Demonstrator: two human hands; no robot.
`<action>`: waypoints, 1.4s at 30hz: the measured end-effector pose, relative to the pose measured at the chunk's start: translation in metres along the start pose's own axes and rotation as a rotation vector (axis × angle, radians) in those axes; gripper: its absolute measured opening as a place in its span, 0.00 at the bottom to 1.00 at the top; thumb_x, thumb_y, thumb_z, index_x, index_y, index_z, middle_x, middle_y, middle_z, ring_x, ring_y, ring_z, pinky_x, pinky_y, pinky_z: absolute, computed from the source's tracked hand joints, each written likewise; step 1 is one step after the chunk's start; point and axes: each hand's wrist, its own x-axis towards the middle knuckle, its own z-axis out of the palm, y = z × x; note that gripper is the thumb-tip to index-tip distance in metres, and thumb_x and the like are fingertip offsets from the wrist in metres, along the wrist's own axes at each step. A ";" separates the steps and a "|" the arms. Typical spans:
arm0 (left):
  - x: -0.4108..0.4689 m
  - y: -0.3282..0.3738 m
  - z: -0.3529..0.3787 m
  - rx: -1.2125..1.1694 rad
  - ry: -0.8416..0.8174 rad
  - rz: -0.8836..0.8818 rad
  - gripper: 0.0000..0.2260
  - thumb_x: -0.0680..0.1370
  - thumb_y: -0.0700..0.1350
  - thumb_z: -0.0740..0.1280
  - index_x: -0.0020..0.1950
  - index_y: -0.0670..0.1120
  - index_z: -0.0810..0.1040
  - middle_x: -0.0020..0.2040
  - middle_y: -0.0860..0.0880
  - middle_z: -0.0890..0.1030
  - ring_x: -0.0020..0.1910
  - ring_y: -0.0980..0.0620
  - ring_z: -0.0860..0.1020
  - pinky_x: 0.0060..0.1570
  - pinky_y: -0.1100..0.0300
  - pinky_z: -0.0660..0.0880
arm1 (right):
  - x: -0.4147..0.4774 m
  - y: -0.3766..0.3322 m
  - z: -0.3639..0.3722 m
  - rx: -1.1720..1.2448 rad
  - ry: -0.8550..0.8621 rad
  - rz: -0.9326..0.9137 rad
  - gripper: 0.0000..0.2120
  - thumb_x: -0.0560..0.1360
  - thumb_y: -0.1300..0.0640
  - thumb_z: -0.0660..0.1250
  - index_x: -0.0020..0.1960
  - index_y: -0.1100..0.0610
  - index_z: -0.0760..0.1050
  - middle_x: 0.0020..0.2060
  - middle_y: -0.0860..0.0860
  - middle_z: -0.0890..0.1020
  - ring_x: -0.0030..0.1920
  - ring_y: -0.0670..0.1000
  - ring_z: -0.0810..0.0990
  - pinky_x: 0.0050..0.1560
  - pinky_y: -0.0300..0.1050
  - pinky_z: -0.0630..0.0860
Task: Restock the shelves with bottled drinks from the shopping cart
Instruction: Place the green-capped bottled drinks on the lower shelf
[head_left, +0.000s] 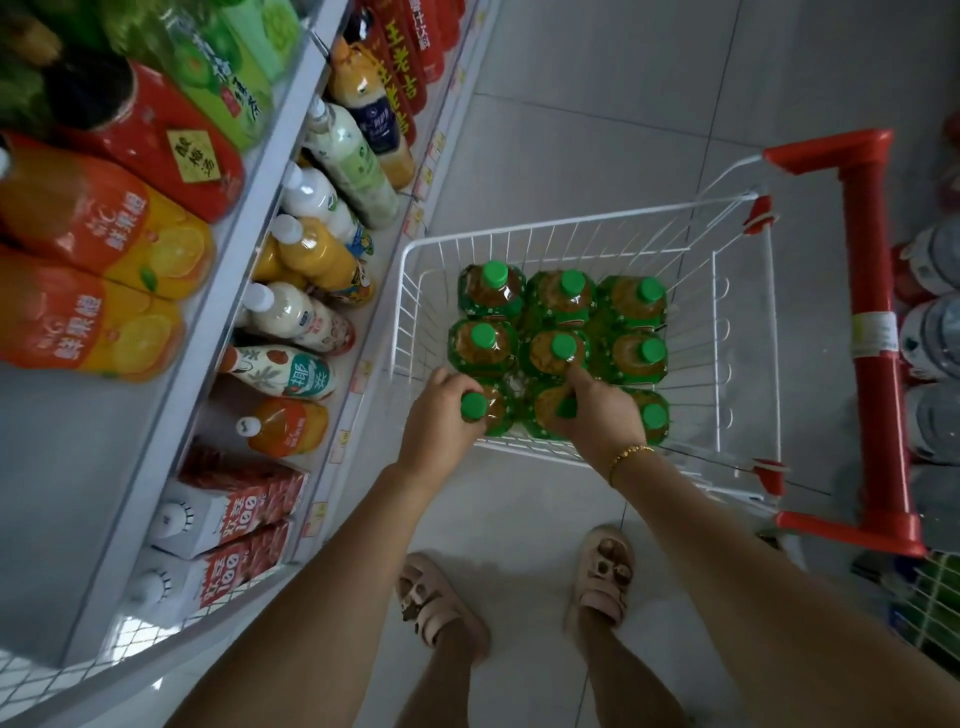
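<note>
While nine green-capped bottles (652, 351) stand in a white wire shopping cart (413, 312), two are gripped by a person.
The cart is parked on the floor (571, 104) just right of the shelves (244, 270), its red handle (872, 312) at the right. The near-left bottle (474, 407) is clasped round its neck by the left hand (441, 415), cap showing beside the fingers; the near-middle bottle (545, 410) is held at its neck by the right hand (602, 415), on whose wrist a gold bracelet (628, 454) is worn. Juice bottles (317, 254) and cartons (228, 509) are ranged on the shelves.
</note>
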 end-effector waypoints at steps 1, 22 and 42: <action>-0.003 0.000 -0.007 -0.007 0.023 0.021 0.15 0.67 0.40 0.76 0.51 0.41 0.79 0.52 0.44 0.75 0.50 0.47 0.77 0.46 0.65 0.70 | -0.005 -0.006 -0.005 -0.005 0.036 -0.019 0.15 0.73 0.52 0.69 0.53 0.55 0.67 0.40 0.52 0.79 0.40 0.53 0.79 0.38 0.44 0.76; -0.195 -0.026 -0.229 -0.038 0.920 -0.275 0.17 0.64 0.37 0.77 0.49 0.35 0.78 0.45 0.37 0.77 0.42 0.52 0.74 0.43 0.78 0.70 | -0.118 -0.232 -0.056 0.713 0.430 -0.415 0.16 0.68 0.52 0.72 0.44 0.54 0.65 0.31 0.40 0.70 0.30 0.40 0.71 0.29 0.33 0.65; -0.223 -0.179 -0.267 -0.257 1.152 -0.616 0.11 0.71 0.49 0.72 0.48 0.44 0.78 0.46 0.47 0.82 0.47 0.49 0.81 0.51 0.48 0.79 | -0.070 -0.408 0.101 0.522 0.178 -0.958 0.17 0.68 0.53 0.73 0.50 0.60 0.70 0.40 0.54 0.79 0.38 0.52 0.73 0.37 0.41 0.61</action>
